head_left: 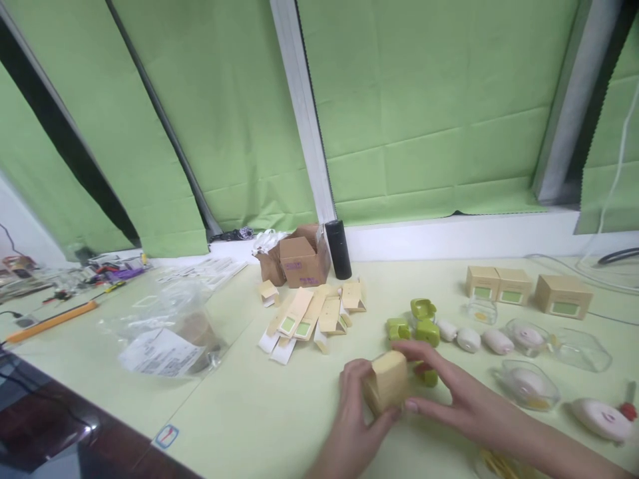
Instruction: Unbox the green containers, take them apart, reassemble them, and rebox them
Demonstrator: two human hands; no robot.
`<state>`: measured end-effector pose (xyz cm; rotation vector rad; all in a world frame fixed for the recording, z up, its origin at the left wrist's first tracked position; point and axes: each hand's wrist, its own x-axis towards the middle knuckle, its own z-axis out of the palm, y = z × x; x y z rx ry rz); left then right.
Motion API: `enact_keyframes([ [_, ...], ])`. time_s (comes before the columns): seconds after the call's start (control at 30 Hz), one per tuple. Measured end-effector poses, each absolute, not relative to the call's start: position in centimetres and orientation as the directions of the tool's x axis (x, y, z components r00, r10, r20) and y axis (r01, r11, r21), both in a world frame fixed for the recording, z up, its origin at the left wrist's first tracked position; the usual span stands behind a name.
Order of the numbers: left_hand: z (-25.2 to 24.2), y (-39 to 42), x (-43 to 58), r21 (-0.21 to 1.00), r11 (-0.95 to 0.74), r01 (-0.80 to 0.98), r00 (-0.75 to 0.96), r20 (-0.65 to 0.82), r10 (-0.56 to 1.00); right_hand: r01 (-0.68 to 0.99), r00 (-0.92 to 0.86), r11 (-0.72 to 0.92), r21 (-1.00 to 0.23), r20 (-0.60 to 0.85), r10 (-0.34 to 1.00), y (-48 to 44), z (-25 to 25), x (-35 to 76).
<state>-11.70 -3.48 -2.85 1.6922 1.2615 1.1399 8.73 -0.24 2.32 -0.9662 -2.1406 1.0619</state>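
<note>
A small tan cardboard box (387,382) is held up over the table, slightly blurred. My left hand (357,419) wraps round its left side, thumb along the bottom edge. From the right, my right hand (444,389) closes on the same box, index finger near its top corner and thumb at the lower right. Behind the right fingers lie several green plastic pieces (426,332), one partly hidden by the hand. To the left, flattened cardboard boxes (309,316) with green labels are heaped together.
Several white rounded items (469,340) and clear plastic shells (582,349) lie on the right. Assembled boxes (564,297) stand behind them. A brown carton (302,259) and black cylinder (338,249) are at the back. A clear plastic bag (174,332) lies left.
</note>
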Motion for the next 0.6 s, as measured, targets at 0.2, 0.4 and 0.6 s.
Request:
enact_keyframes([
  [0.2, -1.7, -4.3, -11.7, 0.918, -0.262, 0.297, 0.343, 0.154, 0.927, 0.315, -0.554, 0.377, -0.871, 0.154, 0.818, -0.4, 2.6, 8.4],
  [0.4, -2.3, -4.6, -11.4, 0.954, -0.208, 0.217, 0.349, 0.123, 0.929, 0.2, -0.559, 0.286, -0.937, 0.131, 0.819, 0.6, 1.5, 8.1],
  [0.6, -3.5, -4.7, -11.2, 0.977, -0.147, 0.154, 0.313, 0.093, 0.945, 0.166, -0.54, 0.208, -0.964, 0.088, 0.837, 0.9, 1.5, 7.5],
])
